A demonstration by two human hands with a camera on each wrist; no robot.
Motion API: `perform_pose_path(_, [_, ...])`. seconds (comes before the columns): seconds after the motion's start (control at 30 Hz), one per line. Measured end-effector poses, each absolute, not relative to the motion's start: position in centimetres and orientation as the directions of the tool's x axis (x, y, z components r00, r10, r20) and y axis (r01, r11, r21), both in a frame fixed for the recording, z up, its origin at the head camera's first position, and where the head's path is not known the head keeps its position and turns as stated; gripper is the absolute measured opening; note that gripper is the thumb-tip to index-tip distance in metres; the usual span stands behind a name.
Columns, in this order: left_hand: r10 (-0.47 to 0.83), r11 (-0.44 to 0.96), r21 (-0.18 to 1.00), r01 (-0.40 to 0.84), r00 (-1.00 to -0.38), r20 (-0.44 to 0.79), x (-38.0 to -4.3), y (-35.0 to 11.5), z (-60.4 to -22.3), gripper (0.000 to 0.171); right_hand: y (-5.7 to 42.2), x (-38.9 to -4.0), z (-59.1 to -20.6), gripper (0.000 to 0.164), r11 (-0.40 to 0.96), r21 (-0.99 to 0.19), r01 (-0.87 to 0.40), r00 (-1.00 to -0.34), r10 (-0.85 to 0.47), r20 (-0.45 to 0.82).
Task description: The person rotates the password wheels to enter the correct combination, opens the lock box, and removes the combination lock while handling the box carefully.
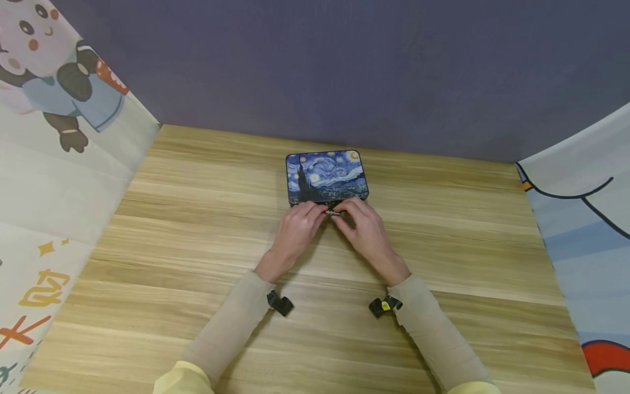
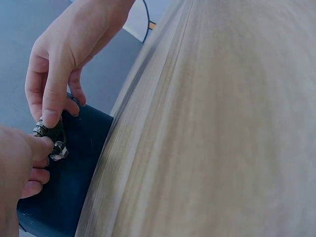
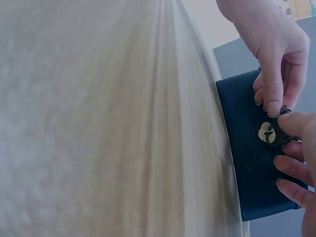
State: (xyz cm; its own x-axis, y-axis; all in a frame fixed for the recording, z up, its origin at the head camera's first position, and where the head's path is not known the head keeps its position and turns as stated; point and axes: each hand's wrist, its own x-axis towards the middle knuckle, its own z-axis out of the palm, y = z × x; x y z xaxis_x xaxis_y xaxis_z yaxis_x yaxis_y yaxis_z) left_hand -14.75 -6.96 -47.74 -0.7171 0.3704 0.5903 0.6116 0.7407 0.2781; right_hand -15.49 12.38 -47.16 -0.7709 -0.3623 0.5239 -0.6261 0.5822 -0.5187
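Note:
A tin box [image 1: 327,175] with a swirling blue night-sky painting on its lid lies closed near the table's back edge. On its dark blue front is a metal clasp [image 3: 267,132], where a small dark combination padlock [image 2: 45,130] with numbered dials hangs. My left hand [image 1: 295,223] pinches the padlock from the left between thumb and fingers. From the other side, my right hand [image 1: 363,223] grips its opposite end with thumb and forefinger. Fingers of both hands lie close against the box front and partly hide the padlock.
The wooden table [image 1: 197,230] extends around the box on all sides. A dark wall [image 1: 325,65] rises right behind its back edge, and printed cartoon panels [image 1: 74,180] flank it. Each forearm wears a small black wrist camera [image 1: 280,303].

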Motion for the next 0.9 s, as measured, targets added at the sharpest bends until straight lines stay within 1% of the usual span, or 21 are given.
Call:
perform_pose_path(0.57, [0.373, 0.742, 0.277, 0.61, -0.719, 0.586, -14.73, -6.98, -47.78, 0.014, 12.48, -15.53, -47.32, 0.022, 0.577, -0.516, -0.634, -0.765, -0.366, 0.53])
perform_pose_path(0.9, [0.371, 0.74, 0.273, 0.614, -0.712, 0.597, -14.69, -7.05, -47.74, 0.015, 12.49, -15.41, -47.1, 0.023, 0.572, -0.53, -0.627, -0.773, -0.367, 0.518])
